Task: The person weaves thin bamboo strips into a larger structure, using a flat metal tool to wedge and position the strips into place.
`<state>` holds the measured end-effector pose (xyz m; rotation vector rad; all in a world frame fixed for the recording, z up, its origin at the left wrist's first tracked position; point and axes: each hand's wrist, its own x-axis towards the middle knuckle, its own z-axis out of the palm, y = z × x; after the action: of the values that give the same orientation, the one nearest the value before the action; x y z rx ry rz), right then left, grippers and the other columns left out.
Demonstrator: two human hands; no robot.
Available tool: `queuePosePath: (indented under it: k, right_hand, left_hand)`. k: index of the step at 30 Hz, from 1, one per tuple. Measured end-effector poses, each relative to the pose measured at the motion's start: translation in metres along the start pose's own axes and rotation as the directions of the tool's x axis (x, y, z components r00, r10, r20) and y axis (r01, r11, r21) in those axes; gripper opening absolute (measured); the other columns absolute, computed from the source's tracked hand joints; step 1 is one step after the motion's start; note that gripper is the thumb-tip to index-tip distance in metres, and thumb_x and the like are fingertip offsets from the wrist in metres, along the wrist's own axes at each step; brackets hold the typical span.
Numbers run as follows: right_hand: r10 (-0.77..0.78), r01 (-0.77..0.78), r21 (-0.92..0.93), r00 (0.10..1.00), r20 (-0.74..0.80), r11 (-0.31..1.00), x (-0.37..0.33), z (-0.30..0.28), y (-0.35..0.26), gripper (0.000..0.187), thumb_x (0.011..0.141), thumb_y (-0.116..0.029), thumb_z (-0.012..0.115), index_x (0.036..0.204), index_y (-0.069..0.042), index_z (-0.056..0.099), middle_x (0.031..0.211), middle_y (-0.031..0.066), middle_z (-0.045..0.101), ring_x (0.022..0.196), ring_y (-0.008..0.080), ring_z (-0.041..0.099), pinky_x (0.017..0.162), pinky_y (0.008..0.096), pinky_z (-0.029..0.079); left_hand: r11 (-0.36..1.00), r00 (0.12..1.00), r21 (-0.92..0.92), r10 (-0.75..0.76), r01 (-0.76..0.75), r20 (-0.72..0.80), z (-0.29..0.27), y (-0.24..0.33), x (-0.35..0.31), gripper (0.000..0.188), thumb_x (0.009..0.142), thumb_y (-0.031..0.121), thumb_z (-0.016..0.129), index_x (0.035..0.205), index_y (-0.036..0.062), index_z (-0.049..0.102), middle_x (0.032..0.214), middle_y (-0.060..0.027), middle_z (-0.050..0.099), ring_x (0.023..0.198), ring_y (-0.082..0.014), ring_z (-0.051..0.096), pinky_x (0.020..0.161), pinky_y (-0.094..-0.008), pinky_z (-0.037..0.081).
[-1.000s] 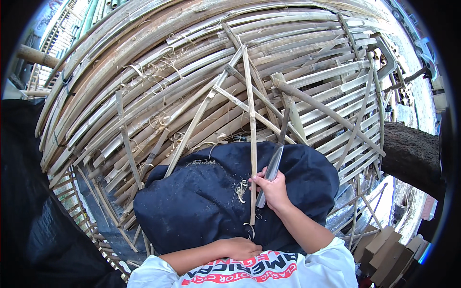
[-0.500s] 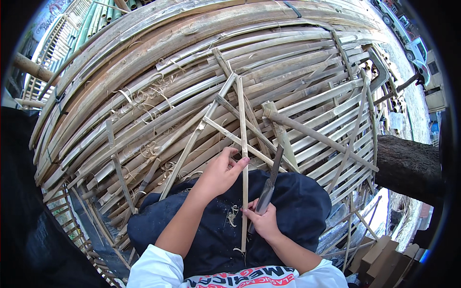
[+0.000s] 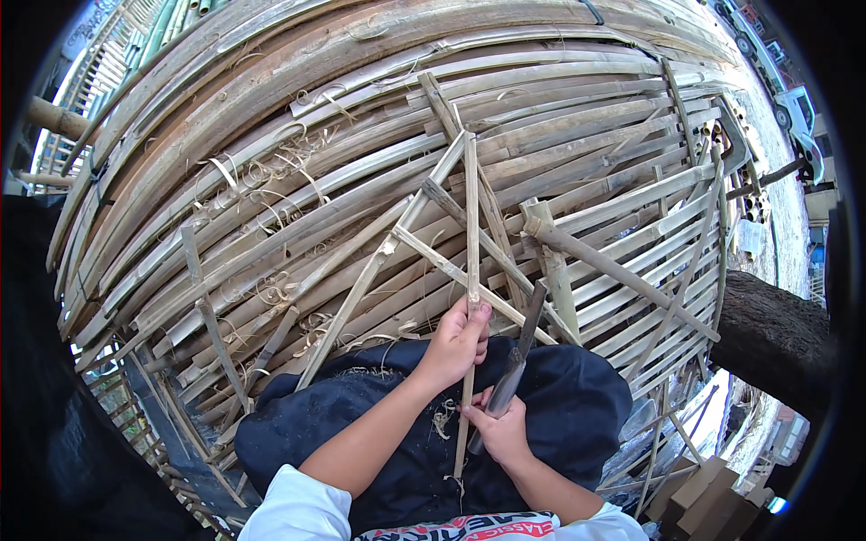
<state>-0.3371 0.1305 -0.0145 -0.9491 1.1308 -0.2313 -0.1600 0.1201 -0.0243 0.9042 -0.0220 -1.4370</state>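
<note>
Basically, a pale, narrow, straight split-bamboo strip (image 3: 472, 225) is mid-pic, running near-vert. from the bamboo pile down over the person's lap, w/ both hands on it. L hand (image 3: 460, 341) is approx. halfway along: thumb on the upper face, fingers curled round, so clamped on the strip. R hand (image 3: 501, 428) is lower & to the right; thumb + forefinger meet at the strip's edge, other fingers bent round a long knife-like metal tool (image 3: 510, 379), dark & narrow up top, shiny grey below. Can't tell exactly how those fingers sit, as the tool & palm hide them. Tool tilts, top end to the right, just beside the strip.

Strip's lower end is over a dark navy cloth (image 3: 361, 460) spread across the lap, w/ a thin curl of shaving at the tip; a small clump of pale curly shavings (image 3: 442, 420) lies on the cloth, left of R hand. Upper end is by the top of a slanting pale bamboo stick (image 3: 347, 316); contact unclear.

Behind: big pile of long brown-beige bamboo slats (image 3: 388, 45), more curls scattered on it. A round tan bamboo pole (image 3: 622, 279) slants over the slats, right side. Far right: thick brown tree trunk (image 3: 776, 325), w/ brown cardboard boxes (image 3: 704, 491) below, bottom R corner.
</note>
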Motion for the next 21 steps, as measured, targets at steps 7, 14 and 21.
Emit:
queuePosePath:
  k: [7, 14, 21]
  right_hand:
    - [-0.079, 0.078, -0.062, 0.997, -0.026, 0.995, -0.002, 0.002, -0.005, 0.025, 0.079, 0.004, 0.077, 0.085, -0.003, 0.053, 0.085, 0.0077, 0.068, 0.078, 0.0117, 0.064, 0.071, 0.0287, 0.052]
    - [-0.071, 0.067, -0.186, 0.997, -0.016, 0.98, -0.012, -0.008, -0.045, 0.021, 0.084, -0.004, 0.077, 0.085, -0.002, 0.056, 0.075, 0.0049, 0.065, 0.066, 0.0096, 0.064, 0.058, 0.0248, 0.051]
    - [-0.477, 0.45, -0.616, 0.869, 0.134, 0.647, 0.042, -0.015, -0.133, 0.028, 0.09, -0.019, 0.075, 0.101, 0.0, 0.057, 0.069, 0.0086, 0.063, 0.061, 0.0147, 0.062, 0.057, 0.0302, 0.047]
  left_hand:
    - [0.997, 0.995, 0.023, 0.077, -0.076, -0.062, 0.006, -0.005, 0.003, 0.023, 0.11, 0.034, 0.043, 0.098, 0.0142, 0.042, 0.067, 0.0048, 0.032, 0.048, -0.0053, 0.028, 0.043, -0.0223, 0.023]
    - [0.994, 0.991, 0.045, 0.104, -0.101, -0.078, 0.003, -0.009, 0.004, 0.025, 0.11, 0.035, 0.043, 0.097, 0.0136, 0.043, 0.066, 0.0048, 0.034, 0.048, -0.0051, 0.031, 0.042, -0.0221, 0.025]
    - [0.99, 0.988, 0.038, 0.135, -0.133, -0.069, 0.004, -0.005, 0.004, 0.025, 0.11, 0.035, 0.044, 0.097, 0.0134, 0.044, 0.066, 0.0049, 0.034, 0.047, -0.0049, 0.031, 0.042, -0.0219, 0.027]
